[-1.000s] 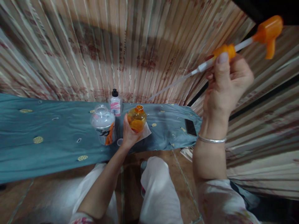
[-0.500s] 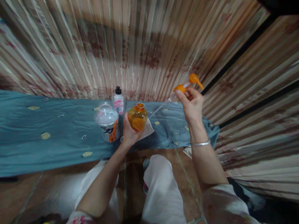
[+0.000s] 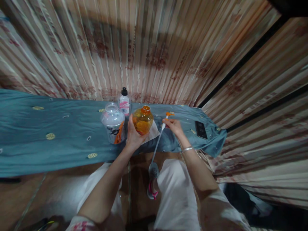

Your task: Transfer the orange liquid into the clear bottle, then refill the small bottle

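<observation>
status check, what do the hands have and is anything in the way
Left hand gripping orange bottle, mouth uncapped. Right hand holding pump, tube outside bottle. Jar close by left hand; no obstacle seen between bottle and pump.

Amber btl, transl.; pump head orange, tube whitish; cloth teal w/ yel. motifs; phone nr its R edge blk.

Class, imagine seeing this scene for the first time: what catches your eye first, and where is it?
The translucent amber bottle, uncapped, near the middle in the left hand. To its right, the right hand holds an orange-headed pump, its tube slanting down. Left of the amber bottle stands a clear, open-necked bottle.
</observation>
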Action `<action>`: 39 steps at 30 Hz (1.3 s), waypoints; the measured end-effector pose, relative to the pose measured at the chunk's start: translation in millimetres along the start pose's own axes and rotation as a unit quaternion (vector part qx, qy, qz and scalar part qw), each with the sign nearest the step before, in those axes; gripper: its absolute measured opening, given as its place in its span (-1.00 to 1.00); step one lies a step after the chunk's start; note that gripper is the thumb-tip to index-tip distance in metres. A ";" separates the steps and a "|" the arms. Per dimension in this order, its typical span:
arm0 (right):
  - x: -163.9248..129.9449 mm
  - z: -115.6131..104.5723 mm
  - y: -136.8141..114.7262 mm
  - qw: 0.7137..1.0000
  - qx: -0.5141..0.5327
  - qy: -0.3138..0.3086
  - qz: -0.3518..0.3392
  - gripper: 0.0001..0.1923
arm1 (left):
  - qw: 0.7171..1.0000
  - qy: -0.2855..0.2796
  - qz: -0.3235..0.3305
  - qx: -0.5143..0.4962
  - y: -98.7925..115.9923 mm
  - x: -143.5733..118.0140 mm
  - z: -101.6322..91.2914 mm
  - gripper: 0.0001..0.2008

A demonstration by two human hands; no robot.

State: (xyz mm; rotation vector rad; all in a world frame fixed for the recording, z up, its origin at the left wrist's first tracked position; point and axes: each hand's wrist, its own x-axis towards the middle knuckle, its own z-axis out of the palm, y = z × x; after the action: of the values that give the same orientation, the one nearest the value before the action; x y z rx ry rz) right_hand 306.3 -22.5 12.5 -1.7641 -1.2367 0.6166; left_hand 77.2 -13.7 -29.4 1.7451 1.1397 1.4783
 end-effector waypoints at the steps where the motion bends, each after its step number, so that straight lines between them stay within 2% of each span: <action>1: -1.8 5.3 4.1 1.000 -0.008 -0.011 0.006 -0.41 | 1.000 -0.001 -0.001 -0.003 0.2 -0.3 0.1 0.17; 6: -1.9 28.5 12.1 0.996 -0.054 -0.064 0.019 -0.43 | 1.000 -0.011 0.001 -0.018 3.1 -2.6 0.1 0.19; 11: 6.7 40.1 4.6 0.989 -0.108 -0.101 0.009 -0.46 | 0.999 -0.029 0.005 -0.012 7.3 -9.4 -4.5 0.19; 15: 17.0 23.1 -16.4 0.982 -0.170 -0.080 -0.024 -0.48 | 0.999 -0.041 -0.003 -0.002 7.8 -15.3 -9.7 0.21; 21: 51.6 -25.8 -72.3 0.961 -0.254 0.027 -0.107 -0.65 | 0.999 -0.044 -0.022 0.007 7.8 -19.9 -9.3 0.21; 24: 68.4 -31.1 -99.6 0.947 -0.277 0.067 -0.147 -0.68 | 0.999 -0.044 -0.027 0.006 7.2 -22.3 -6.0 0.20; 25: 72.3 -28.1 -106.4 0.935 -0.296 0.085 -0.177 -0.67 | 0.999 -0.045 -0.027 0.006 6.5 -23.2 -5.2 0.19; 27: 77.0 -15.5 -114.6 0.912 -0.329 0.083 -0.230 -0.61 | 0.998 -0.049 -0.025 0.005 4.6 -24.9 -4.4 0.17; 30: 78.5 15.1 -112.5 0.875 -0.391 0.003 -0.285 -0.52 | 0.999 -0.051 -0.013 0.006 1.3 -27.3 -5.0 0.17; 34: 77.3 62.9 -89.9 0.849 -0.409 -0.102 -0.320 -0.60 | 0.999 -0.039 0.002 0.000 -1.3 -31.3 -6.0 0.17; 37: 77.6 93.4 -70.1 0.831 -0.418 -0.163 -0.329 -0.70 | 0.999 -0.040 -0.015 -0.005 -1.3 -33.9 -6.4 0.16; 39: 77.8 109.5 -59.7 0.823 -0.422 -0.192 -0.329 -0.62 | 0.998 -0.047 -0.028 -0.001 -0.9 -34.7 -6.8 0.15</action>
State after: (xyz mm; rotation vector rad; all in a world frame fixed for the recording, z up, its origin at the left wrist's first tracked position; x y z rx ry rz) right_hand 221.1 97.3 15.7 -1.6969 -2.5359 -0.0393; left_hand 69.6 -44.4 -45.2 1.7490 1.1276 1.3493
